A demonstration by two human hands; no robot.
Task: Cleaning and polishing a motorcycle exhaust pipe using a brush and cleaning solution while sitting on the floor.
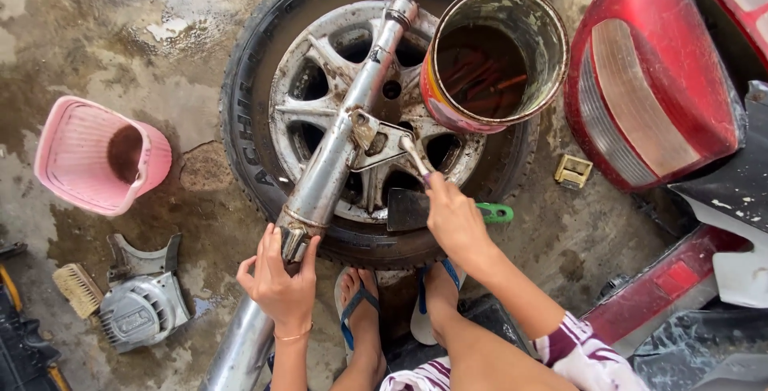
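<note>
My left hand (282,280) clamps the exhaust pipe (332,159) at six o'clock; my right hand (450,216) grips a scraper (410,208); a slip could topple the can (490,56) at one o'clock

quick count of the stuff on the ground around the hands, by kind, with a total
Exhaust pipe, steadied by the left hand: 1
Scraper with green handle, under the right hand: 1
Car wheel: 1
Rusty tin can: 1
Pink basket: 1
Brush: 1
Grey engine cover: 1
Red tail-light unit: 1
Total: 8
</note>
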